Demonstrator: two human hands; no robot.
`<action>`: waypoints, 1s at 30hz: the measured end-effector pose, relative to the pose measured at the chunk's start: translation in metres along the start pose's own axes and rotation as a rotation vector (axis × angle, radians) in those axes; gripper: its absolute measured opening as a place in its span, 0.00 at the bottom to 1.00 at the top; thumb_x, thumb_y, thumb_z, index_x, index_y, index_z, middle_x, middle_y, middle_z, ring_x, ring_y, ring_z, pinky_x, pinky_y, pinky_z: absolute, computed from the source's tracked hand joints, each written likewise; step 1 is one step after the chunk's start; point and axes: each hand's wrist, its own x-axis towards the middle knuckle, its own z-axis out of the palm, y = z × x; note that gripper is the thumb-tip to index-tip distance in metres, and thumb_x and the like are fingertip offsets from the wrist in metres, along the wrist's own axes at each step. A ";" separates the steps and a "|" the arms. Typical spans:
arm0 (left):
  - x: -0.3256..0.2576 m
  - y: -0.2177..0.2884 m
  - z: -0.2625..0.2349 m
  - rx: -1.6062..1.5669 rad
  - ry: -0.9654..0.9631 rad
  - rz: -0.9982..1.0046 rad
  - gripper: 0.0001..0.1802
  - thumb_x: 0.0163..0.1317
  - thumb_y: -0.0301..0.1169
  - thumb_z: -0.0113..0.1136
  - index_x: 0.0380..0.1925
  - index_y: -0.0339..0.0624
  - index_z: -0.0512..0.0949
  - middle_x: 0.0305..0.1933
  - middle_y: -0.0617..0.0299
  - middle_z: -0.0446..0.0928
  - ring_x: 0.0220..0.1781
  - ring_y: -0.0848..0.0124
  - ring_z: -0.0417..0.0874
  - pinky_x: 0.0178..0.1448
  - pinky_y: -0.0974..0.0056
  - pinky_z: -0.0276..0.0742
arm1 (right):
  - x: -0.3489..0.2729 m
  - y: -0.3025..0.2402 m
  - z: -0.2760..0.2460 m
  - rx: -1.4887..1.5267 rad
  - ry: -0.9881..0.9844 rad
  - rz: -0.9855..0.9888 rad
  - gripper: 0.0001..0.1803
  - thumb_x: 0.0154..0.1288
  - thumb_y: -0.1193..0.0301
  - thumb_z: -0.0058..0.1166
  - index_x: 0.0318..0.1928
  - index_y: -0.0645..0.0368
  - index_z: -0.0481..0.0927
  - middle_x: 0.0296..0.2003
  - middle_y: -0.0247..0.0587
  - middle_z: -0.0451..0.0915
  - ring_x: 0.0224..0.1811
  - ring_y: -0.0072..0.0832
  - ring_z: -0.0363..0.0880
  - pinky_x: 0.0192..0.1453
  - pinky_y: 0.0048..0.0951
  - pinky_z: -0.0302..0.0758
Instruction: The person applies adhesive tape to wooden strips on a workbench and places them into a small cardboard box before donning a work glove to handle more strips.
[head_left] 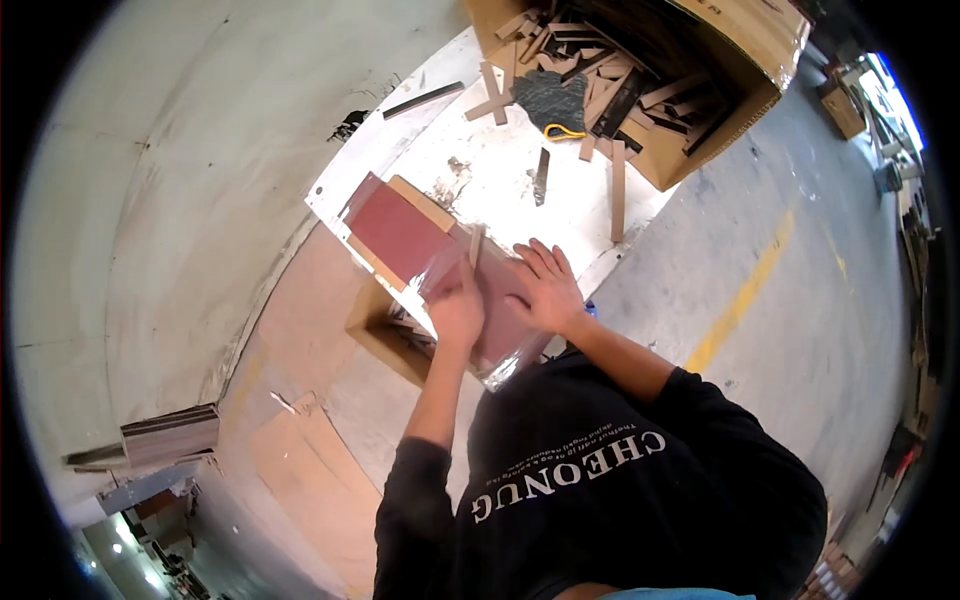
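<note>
A dark red flat panel (400, 232) lies slantwise on the white table (400, 155), with tan cardboard (422, 203) showing along its edges. Shiny clear plastic film (492, 368) covers its near part. Over this film my left hand (458, 312) is closed around a thin brownish strip (476, 243) that sticks out past the fingers. My right hand (548, 288) rests flat on the filmed part of the panel, its fingers spread and holding nothing.
A large cardboard box (735, 110) at the far end spills brown and black offcut strips. Among them lie a dark grey cloth-like piece (550, 98) and a yellow looped handle (564, 132). Another cardboard box (385, 335) stands below the table's left edge. Loose strips (618, 192) lie nearby.
</note>
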 end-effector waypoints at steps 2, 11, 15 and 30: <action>0.022 -0.002 -0.001 -0.061 0.008 -0.042 0.29 0.54 0.33 0.55 0.59 0.43 0.67 0.18 0.56 0.76 0.18 0.62 0.78 0.22 0.59 0.74 | 0.004 0.002 -0.003 0.003 0.013 0.001 0.30 0.49 0.59 0.59 0.54 0.51 0.71 0.59 0.41 0.66 0.66 0.42 0.57 0.68 0.50 0.52; -0.045 0.012 -0.018 -0.150 0.101 -0.124 0.19 0.56 0.41 0.58 0.47 0.47 0.78 0.35 0.56 0.71 0.34 0.57 0.75 0.39 0.57 0.73 | 0.000 0.007 -0.001 0.012 0.038 0.000 0.29 0.50 0.58 0.59 0.53 0.52 0.72 0.58 0.41 0.66 0.66 0.41 0.58 0.68 0.49 0.53; -0.045 0.021 -0.024 -0.248 0.132 -0.145 0.17 0.54 0.36 0.60 0.44 0.44 0.77 0.35 0.57 0.73 0.37 0.57 0.75 0.41 0.54 0.69 | 0.001 0.005 -0.004 -0.003 0.035 -0.001 0.28 0.50 0.57 0.59 0.53 0.52 0.72 0.58 0.41 0.66 0.66 0.41 0.57 0.68 0.49 0.53; -0.099 -0.005 -0.005 -0.140 0.096 0.011 0.30 0.54 0.34 0.59 0.59 0.45 0.69 0.11 0.64 0.67 0.16 0.66 0.70 0.27 0.60 0.63 | -0.001 0.003 -0.002 0.003 0.035 0.011 0.29 0.50 0.58 0.59 0.53 0.51 0.72 0.58 0.40 0.66 0.66 0.41 0.58 0.68 0.49 0.53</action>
